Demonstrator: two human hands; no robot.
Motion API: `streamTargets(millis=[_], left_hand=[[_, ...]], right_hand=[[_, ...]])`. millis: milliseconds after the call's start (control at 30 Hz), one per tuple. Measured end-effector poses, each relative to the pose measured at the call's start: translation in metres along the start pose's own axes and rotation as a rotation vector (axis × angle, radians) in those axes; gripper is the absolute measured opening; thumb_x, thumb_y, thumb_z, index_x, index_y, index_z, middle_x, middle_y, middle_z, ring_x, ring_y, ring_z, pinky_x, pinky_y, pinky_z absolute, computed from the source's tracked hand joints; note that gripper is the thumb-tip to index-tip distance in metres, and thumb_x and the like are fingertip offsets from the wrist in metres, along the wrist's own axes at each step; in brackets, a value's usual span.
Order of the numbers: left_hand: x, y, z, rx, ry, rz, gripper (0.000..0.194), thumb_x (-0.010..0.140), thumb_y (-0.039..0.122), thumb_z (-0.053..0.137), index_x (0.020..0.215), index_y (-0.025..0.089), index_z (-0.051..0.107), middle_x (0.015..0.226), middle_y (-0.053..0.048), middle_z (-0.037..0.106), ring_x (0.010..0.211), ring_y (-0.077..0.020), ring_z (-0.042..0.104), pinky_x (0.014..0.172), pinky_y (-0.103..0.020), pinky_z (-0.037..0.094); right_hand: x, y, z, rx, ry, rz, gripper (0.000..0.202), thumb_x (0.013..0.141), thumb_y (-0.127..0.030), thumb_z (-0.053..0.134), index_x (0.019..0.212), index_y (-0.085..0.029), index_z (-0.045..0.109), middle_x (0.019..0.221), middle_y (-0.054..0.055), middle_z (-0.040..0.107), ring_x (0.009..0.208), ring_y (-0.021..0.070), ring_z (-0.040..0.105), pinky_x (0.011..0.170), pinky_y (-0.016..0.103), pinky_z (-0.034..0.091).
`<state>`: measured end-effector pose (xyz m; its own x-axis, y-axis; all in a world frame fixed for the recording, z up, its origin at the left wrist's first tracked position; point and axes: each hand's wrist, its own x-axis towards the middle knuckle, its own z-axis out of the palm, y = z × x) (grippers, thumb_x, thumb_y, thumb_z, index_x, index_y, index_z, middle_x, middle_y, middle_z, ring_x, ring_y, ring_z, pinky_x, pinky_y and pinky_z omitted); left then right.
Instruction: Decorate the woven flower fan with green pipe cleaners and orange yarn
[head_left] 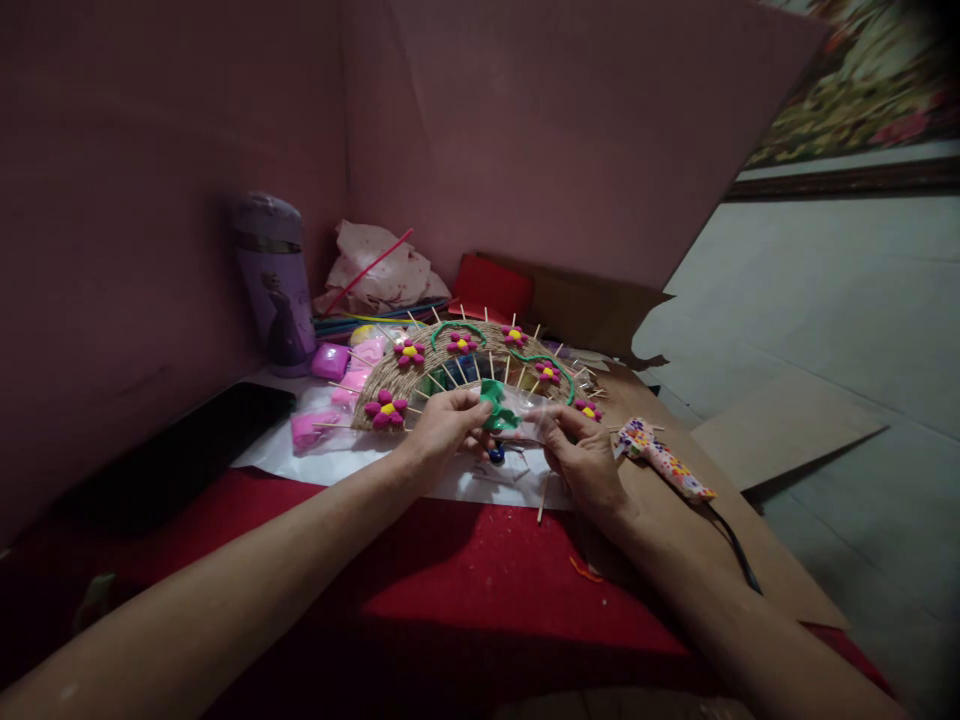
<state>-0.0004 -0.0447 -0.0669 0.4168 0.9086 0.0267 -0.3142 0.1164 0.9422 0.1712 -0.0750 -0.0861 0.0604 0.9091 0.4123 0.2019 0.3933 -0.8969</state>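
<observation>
Between my hands is a clear plastic bag with green modelling clay (498, 405) in it. My left hand (453, 420) pinches the clay's left side, thumb on top. The bag's right side is gripped by the closed fingers of my right hand (585, 455). Just behind stands a twine-wrapped arch (431, 372) with small wooden sticks along its edges. It carries several magenta flowers (386, 408) with yellow centres and curling green strands (559, 362). A small dark blue item (496, 454) shows below the bag; its kind is unclear.
A purple bottle (276, 285) and pink clay packs (315, 428) stand left, near a dark flat panel (180, 450). At right, a flower-patterned glue gun (664, 458) with a black cord lies on cardboard (780, 560). White paper (450, 485) and red cloth (480, 570) lie underneath.
</observation>
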Motion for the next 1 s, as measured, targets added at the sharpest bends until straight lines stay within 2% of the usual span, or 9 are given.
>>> streamTargets(millis=[133,267,367,467,667,833,933,1000], left_hand=[[0.0002,-0.0004,-0.0016,0.008,-0.057,-0.015,0.01,0.075,0.018,0.062,0.07,0.011,0.056,0.06,-0.003,0.061,0.044,-0.0086,0.054,0.044,-0.021,0.044],[-0.0008,0.0013,-0.0005,0.036,-0.031,-0.029,0.01,0.074,0.017,0.062,0.068,0.01,0.058,0.06,-0.004,0.062,0.044,-0.0085,0.055,0.046,-0.022,0.044],[-0.0005,0.002,0.0003,0.065,-0.018,-0.037,0.009,0.072,0.017,0.062,0.068,0.01,0.06,0.06,-0.004,0.062,0.042,-0.0077,0.053,0.044,-0.021,0.043],[0.0001,0.0015,0.0012,0.082,-0.017,-0.023,0.006,0.069,0.015,0.063,0.069,0.009,0.062,0.058,-0.003,0.061,0.04,-0.0076,0.051,0.041,-0.021,0.041],[0.0013,-0.0016,0.0019,0.156,-0.012,-0.01,0.004,0.066,0.011,0.061,0.063,0.009,0.062,0.044,-0.001,0.056,0.033,-0.0077,0.045,0.036,-0.02,0.035],[0.0005,-0.0024,0.0037,0.173,-0.018,0.005,0.008,0.063,0.009,0.059,0.056,0.011,0.06,0.042,-0.001,0.055,0.031,-0.0074,0.043,0.035,-0.021,0.032],[0.0012,-0.0031,0.0033,0.177,-0.002,0.014,0.007,0.062,0.008,0.059,0.057,0.012,0.061,0.042,-0.001,0.054,0.03,-0.0071,0.041,0.035,-0.021,0.031],[0.0025,-0.0045,0.0019,0.17,0.027,0.018,0.01,0.062,0.007,0.058,0.055,0.013,0.059,0.039,0.0,0.051,0.03,-0.0069,0.04,0.035,-0.021,0.03]], right_hand=[[-0.0012,-0.0005,-0.0003,-0.047,-0.006,-0.034,0.015,0.077,-0.029,0.062,0.085,-0.02,0.072,0.043,-0.007,0.038,0.039,0.0073,0.03,0.039,0.02,0.024],[-0.0006,-0.0011,0.0011,-0.093,-0.038,-0.053,0.019,0.073,-0.02,0.062,0.087,-0.021,0.074,0.049,-0.004,0.05,0.048,0.0108,0.043,0.046,0.022,0.035],[0.0001,-0.001,0.0015,-0.091,-0.07,-0.078,0.014,0.075,-0.025,0.063,0.082,-0.02,0.074,0.064,0.0,0.061,0.061,0.0133,0.052,0.057,0.024,0.042],[0.0011,0.0009,0.0015,-0.037,-0.045,-0.035,0.017,0.077,-0.032,0.063,0.077,-0.019,0.073,0.067,0.001,0.063,0.063,0.0135,0.054,0.059,0.025,0.043],[0.0039,0.0034,0.0042,0.123,-0.05,0.08,0.021,0.062,-0.037,0.076,0.07,-0.018,0.073,0.069,0.002,0.067,0.068,0.0169,0.059,0.065,0.029,0.047],[0.0015,0.0016,0.0048,0.161,-0.033,0.095,0.03,0.062,-0.045,0.075,0.055,-0.017,0.069,0.051,0.001,0.058,0.052,0.0134,0.052,0.047,0.024,0.04],[-0.0008,0.0034,0.0036,0.124,-0.059,0.074,0.032,0.068,-0.049,0.07,0.063,-0.018,0.073,0.042,0.0,0.051,0.046,0.0128,0.048,0.039,0.022,0.033],[-0.0011,0.0057,0.0035,0.107,-0.055,0.063,0.028,0.068,-0.046,0.07,0.07,-0.019,0.075,0.042,0.0,0.051,0.047,0.0136,0.049,0.039,0.022,0.033]])
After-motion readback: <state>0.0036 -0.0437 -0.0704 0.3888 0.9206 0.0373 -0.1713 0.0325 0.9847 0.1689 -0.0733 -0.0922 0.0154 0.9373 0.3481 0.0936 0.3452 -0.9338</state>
